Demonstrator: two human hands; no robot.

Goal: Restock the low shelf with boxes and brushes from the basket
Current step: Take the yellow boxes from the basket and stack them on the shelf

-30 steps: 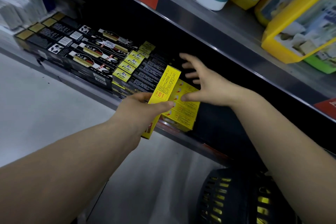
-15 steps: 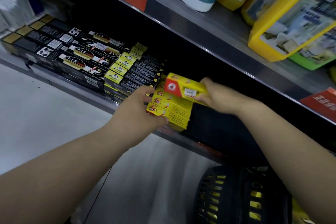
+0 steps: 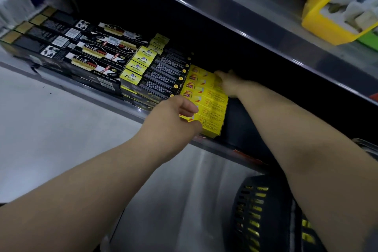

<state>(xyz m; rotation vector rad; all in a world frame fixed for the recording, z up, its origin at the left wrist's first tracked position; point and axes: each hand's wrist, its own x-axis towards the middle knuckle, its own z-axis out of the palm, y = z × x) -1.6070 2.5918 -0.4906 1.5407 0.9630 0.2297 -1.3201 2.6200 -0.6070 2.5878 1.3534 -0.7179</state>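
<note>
Boxes (image 3: 204,100) of yellow cardboard, long and flat, lie in a stack on the low shelf (image 3: 126,106), just beside black and yellow boxes (image 3: 155,75). The left hand (image 3: 173,120) touches the front of the stack, its fingers (image 3: 189,106) curled against the nearest box; whether they grip it is hard to tell. The right hand (image 3: 229,84) rests on the far top box. Its fingers reach into the dark under the upper shelf (image 3: 266,43), so their state cannot be told. The shelf edge is smooth grey metal. The basket (image 3: 255,210), dark plastic with slots, sits below and is cut off by the right arm.
</note>
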